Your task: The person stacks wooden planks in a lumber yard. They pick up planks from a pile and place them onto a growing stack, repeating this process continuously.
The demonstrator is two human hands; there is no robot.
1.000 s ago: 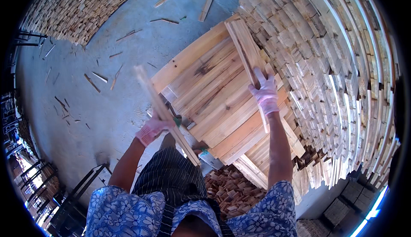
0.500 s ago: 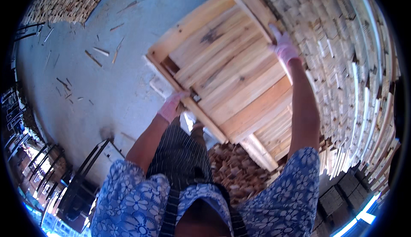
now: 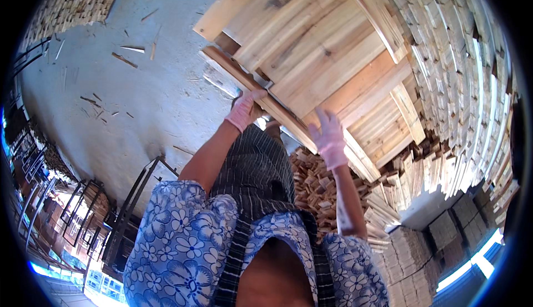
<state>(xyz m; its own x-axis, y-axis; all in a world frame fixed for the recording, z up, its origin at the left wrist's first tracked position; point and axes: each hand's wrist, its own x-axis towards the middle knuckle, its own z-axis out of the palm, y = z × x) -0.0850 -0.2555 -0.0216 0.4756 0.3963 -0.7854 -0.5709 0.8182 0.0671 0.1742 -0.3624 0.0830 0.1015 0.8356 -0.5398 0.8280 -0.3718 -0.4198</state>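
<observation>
A panel of pale wooden boards (image 3: 319,57) with rails along its edges lies in front of me. Its near-left edge has a long narrow wooden strip (image 3: 230,69). My left hand (image 3: 244,110), in a pink glove, is closed around this strip with the thumb on top. My right hand (image 3: 330,139), in a pink glove too, is by the strip's near end, fingers stretched and apart, holding nothing. Another slatted wooden piece (image 3: 383,135) shows beneath the panel's near right corner.
Tall stacks of cut wood (image 3: 455,79) stand along the right. A heap of small wood pieces (image 3: 316,187) lies below the panel. Wood scraps (image 3: 125,60) are scattered on the grey floor (image 3: 166,85) at left. A dark metal frame (image 3: 133,207) stands at lower left.
My right hand has let go of the panel's far right rail and come back toward me to the near edge. My left hand keeps hold of the strip. The panel sits farther up and right in view.
</observation>
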